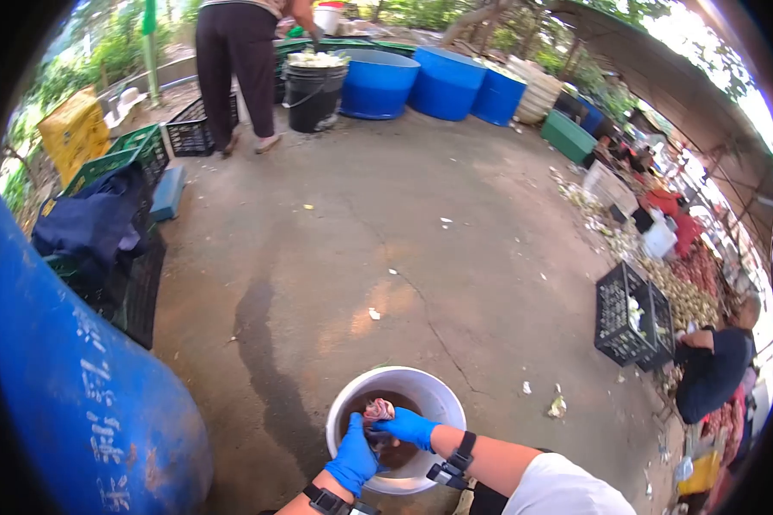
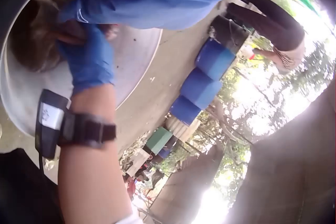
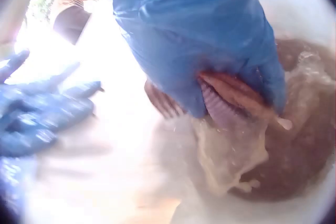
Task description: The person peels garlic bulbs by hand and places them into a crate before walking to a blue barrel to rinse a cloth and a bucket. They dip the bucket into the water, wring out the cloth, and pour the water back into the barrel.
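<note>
In the head view, my blue-gloved right hand (image 1: 406, 427) grips a wet, limp thing (image 1: 378, 412), red and white at its upper end and brown lower down. The right wrist view shows pinkish-brown edges and purple-grey ridged folds between the right fingers; its kind I cannot tell. My blue-gloved left hand (image 1: 353, 461) is beside it over the bucket's near side, its fingers spread apart in the right wrist view. Both hands are over a white bucket (image 1: 445, 403) holding murky brown water (image 3: 299, 155). Splashes of water hang below the right hand.
A big blue drum (image 1: 86, 369) stands close on my left. Crates (image 1: 129, 283) with dark cloth lie beyond it. A person (image 1: 240, 69) stands near a black bucket (image 1: 315, 94) and blue tubs (image 1: 447, 81). At right, another person (image 1: 717, 369) sits beside a black crate (image 1: 627, 313).
</note>
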Available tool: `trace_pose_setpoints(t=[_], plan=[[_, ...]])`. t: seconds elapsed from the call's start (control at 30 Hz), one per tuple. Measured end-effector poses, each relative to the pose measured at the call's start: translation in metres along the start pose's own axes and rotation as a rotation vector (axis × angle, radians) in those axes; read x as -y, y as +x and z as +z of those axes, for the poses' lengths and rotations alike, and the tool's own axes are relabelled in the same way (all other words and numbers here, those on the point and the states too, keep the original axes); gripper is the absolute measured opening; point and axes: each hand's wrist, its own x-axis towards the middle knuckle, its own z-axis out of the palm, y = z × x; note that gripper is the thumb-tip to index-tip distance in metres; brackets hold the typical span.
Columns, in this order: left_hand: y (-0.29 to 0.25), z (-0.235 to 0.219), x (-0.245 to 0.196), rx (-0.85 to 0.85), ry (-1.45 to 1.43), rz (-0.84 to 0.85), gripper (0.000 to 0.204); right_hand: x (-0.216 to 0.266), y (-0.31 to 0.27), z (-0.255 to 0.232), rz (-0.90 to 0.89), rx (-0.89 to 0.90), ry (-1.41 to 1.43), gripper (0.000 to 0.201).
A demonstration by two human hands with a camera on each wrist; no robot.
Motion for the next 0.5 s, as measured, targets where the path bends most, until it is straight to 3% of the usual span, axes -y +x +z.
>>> trace_pose_setpoints(t=[0.07,0.13,0.17,0.2,0.3,0.33,0.37,0.4,0.43,0.47,0.5], plan=[[0.065,-0.046,0.019,0.347,-0.094,-0.029,0.063,0.019,-0.043,0.011,-0.105,-0.012,0.026,0.036],[0.062,-0.035,0.015,0.425,0.281,0.319,0.05,-0.001,-0.046,0.025,-0.318,-0.111,0.012,0.04],[0.061,-0.029,0.013,0.417,0.448,0.501,0.044,0.015,-0.065,0.033,-0.471,-0.251,-0.137,0.043],[0.063,-0.027,0.017,0.412,0.393,0.527,0.04,0.015,-0.072,0.036,-0.502,-0.263,-0.059,0.045],[0.077,-0.011,0.041,0.26,-0.14,0.24,0.028,0.022,-0.071,0.019,-0.449,-0.568,-0.239,0.045],[0.049,0.014,0.032,0.215,-0.226,0.163,0.03,0.025,-0.069,0.009,-0.397,-0.653,-0.336,0.046],[0.021,0.038,0.022,0.165,-0.317,0.089,0.033,0.005,-0.049,0.008,-0.482,-0.653,0.031,0.039],[0.038,0.018,0.02,0.168,-0.295,0.069,0.033,-0.024,-0.028,0.021,-0.562,-0.492,0.296,0.038],[0.066,-0.02,0.019,0.633,-0.341,0.076,0.035,-0.024,-0.042,0.037,-0.607,-0.49,0.252,0.035],[0.077,-0.023,0.023,0.872,-0.374,0.082,0.036,-0.018,-0.059,0.05,-0.652,-0.481,0.197,0.032],[0.087,-0.026,0.027,1.112,-0.394,0.08,0.038,-0.023,-0.055,0.061,-0.838,-0.843,-0.226,0.029]])
